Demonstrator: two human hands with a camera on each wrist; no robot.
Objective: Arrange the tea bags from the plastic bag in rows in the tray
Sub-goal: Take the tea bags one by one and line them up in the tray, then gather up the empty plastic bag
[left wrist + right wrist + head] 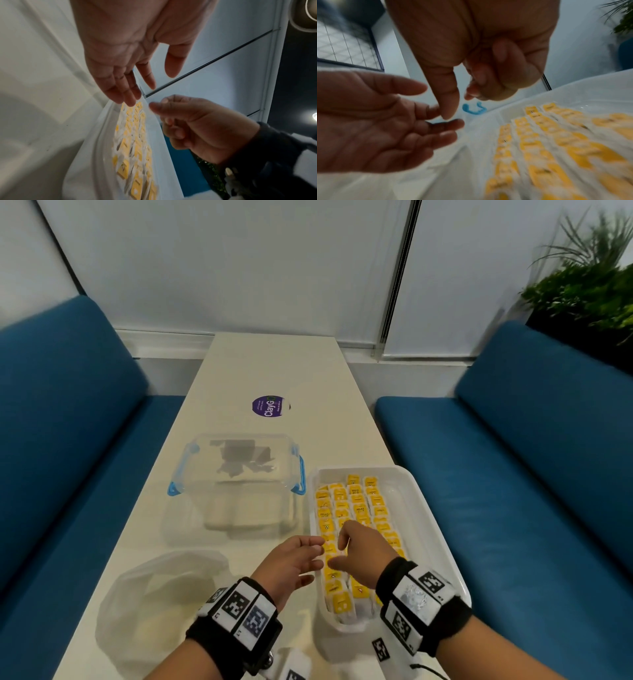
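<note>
Both hands (325, 559) hover above tea bags (356, 501).

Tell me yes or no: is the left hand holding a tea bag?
No, the left hand shows an open, bare palm beside the tray.
</note>
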